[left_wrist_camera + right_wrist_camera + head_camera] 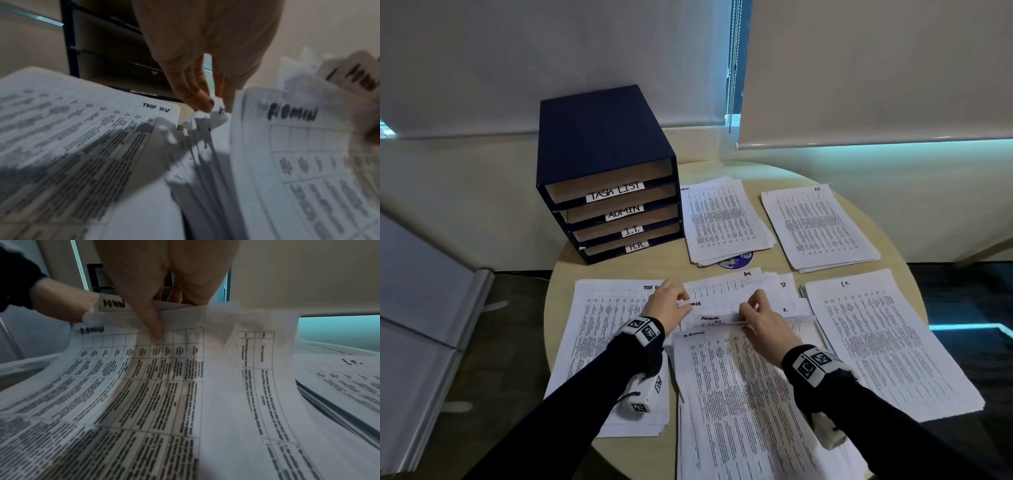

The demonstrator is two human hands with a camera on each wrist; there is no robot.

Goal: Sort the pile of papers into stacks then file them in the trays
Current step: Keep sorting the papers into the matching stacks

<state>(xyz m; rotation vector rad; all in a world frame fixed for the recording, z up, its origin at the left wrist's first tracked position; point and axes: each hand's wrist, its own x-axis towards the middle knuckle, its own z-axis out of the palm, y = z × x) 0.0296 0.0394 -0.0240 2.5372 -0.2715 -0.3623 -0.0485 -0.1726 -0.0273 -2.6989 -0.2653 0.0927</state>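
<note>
Both hands (717, 313) pinch sheets (717, 323) — paper stacks cover round table (784, 171).

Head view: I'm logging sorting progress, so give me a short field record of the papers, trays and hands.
unsorted pile: centre of round table, top sheets marked ADMIN
sorted stacks: TASK LIST, I.T., two more behind
trays: navy unit, four labelled slots, no papers seen inside
left hand: pinching sheet corners
right hand: lifting sheet edges
</note>
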